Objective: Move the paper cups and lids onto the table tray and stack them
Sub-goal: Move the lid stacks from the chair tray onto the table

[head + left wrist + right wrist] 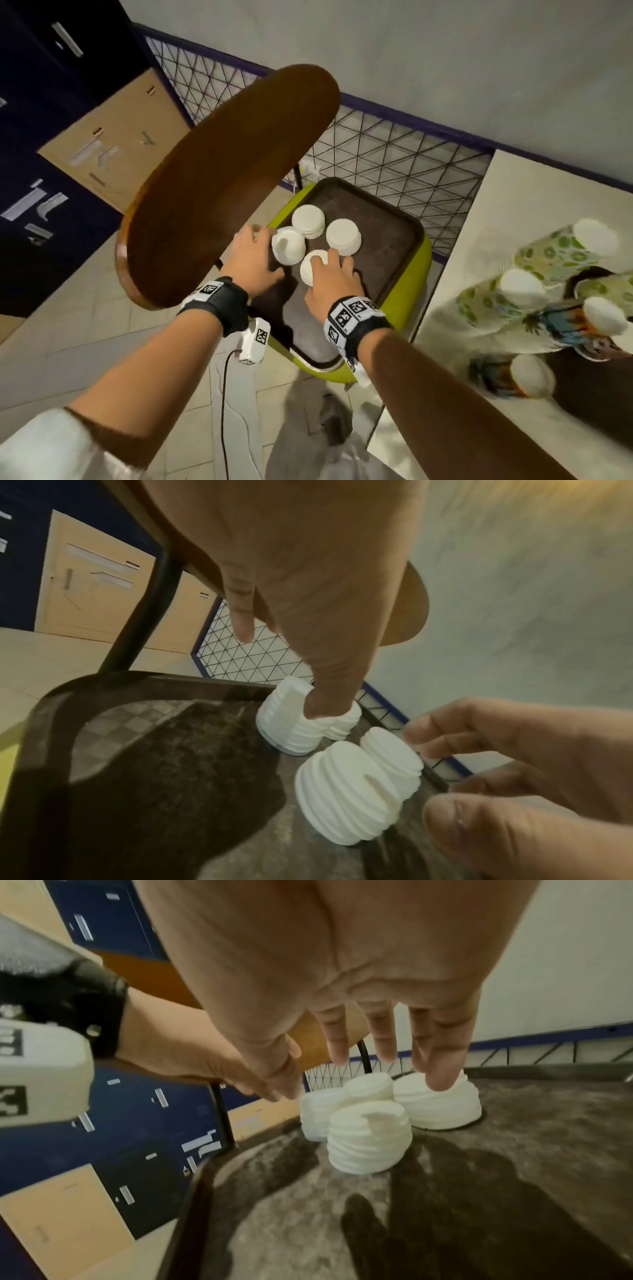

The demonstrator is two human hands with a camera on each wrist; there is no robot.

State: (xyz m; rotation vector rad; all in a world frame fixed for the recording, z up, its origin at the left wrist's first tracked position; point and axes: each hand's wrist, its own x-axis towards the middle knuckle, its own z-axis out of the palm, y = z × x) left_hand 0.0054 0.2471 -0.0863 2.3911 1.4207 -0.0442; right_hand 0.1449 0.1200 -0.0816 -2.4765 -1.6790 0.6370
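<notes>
Four stacks of white lids stand on a brown tray (pixel 387 219) on a green seat (pixel 411 284). My left hand (pixel 257 253) reaches the left stack (pixel 288 246); one straight finger rests on its top (pixel 291 723), the thumb hangs free. My right hand (pixel 330 277) hovers over the near stack (pixel 312 265), fingers hanging straight (pixel 383 1047) above the lids (pixel 368 1139) without gripping. Two more stacks (pixel 308 221) (pixel 343 237) stand behind. Patterned paper cups (pixel 544 253) lie on the table at right, partly on a dark tray (pixel 582 394).
A brown chair back (pixel 222 185) leans over the left of the seat, close to my left arm. A wire mesh fence (pixel 394 147) and a wall stand behind. Blue and tan lockers (pixel 113 137) fill the left. The pale table (pixel 496 212) edge runs along the right.
</notes>
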